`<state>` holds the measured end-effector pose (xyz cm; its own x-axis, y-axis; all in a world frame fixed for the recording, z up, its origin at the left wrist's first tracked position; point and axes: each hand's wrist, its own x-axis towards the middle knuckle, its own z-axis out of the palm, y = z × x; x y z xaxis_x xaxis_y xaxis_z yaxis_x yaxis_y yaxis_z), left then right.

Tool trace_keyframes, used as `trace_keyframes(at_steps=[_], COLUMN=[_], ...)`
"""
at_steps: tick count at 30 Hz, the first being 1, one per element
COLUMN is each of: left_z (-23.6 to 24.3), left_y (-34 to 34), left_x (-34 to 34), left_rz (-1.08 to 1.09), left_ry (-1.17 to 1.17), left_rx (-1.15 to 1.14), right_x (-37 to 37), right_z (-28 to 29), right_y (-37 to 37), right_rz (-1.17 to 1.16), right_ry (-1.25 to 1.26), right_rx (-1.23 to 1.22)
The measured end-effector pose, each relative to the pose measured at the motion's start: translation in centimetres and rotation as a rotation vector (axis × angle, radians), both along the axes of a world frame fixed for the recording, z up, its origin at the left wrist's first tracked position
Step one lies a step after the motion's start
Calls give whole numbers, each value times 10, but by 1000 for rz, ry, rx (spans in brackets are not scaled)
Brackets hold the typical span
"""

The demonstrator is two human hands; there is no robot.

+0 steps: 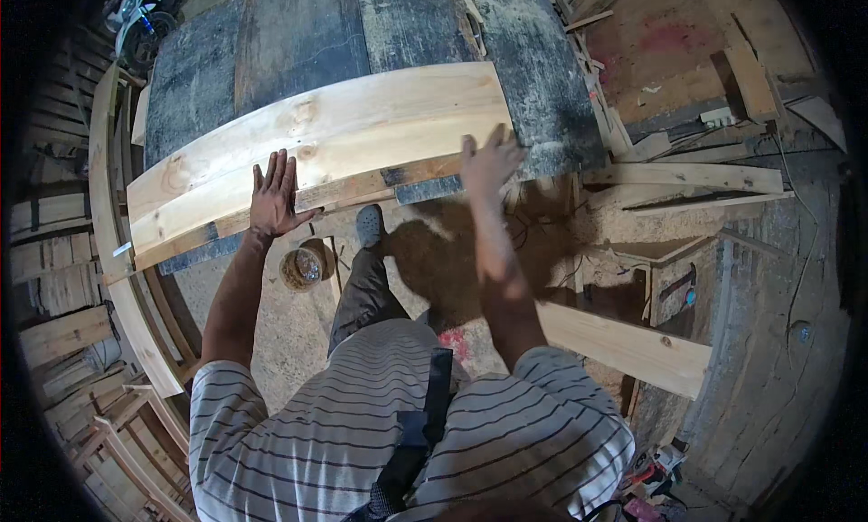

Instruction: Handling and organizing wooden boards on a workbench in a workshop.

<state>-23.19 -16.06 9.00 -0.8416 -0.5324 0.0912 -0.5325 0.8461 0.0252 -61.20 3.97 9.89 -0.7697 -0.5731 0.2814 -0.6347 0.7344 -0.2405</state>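
Note:
A wide, pale wooden board [362,124] lies along the near edge of a dark, worn workbench [298,34]. My left hand [276,197] rests at the board's near edge, left of its middle, with the fingers stretched out over the wood and the thumb apart. Near the board's right end is my right hand [491,160], its fingers spread and slightly blurred. Whether the right palm presses on the wood or hovers just over it, I cannot tell. Neither hand holds anything.
A round container [306,267] stands on the floor below the bench. Long planks [145,332] line the left side, and another plank [633,346] lies at the right. Timber offcuts [687,174] and a cable [807,251] are further right. Power tools [655,472] sit at the lower right.

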Motion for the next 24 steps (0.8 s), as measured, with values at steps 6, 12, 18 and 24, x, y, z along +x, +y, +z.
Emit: trace_keyframes(at_steps=[6, 12, 18, 24], left_z=[1, 0, 3, 2], left_y=[-4, -25, -59, -92], left_x=[0, -8, -25, -37], left_rz=[-19, -31, -3, -4], left_ry=[23, 42, 39, 54], left_rx=[12, -1, 21, 25], right_x=[118, 112, 98, 85], right_z=[-15, -19, -19, -19], right_y=[-71, -101, -139, -170], right_rz=[610, 658, 657, 643], right_ry=[-180, -100, -72, -88], right_rx=[-128, -143, -197, -216])
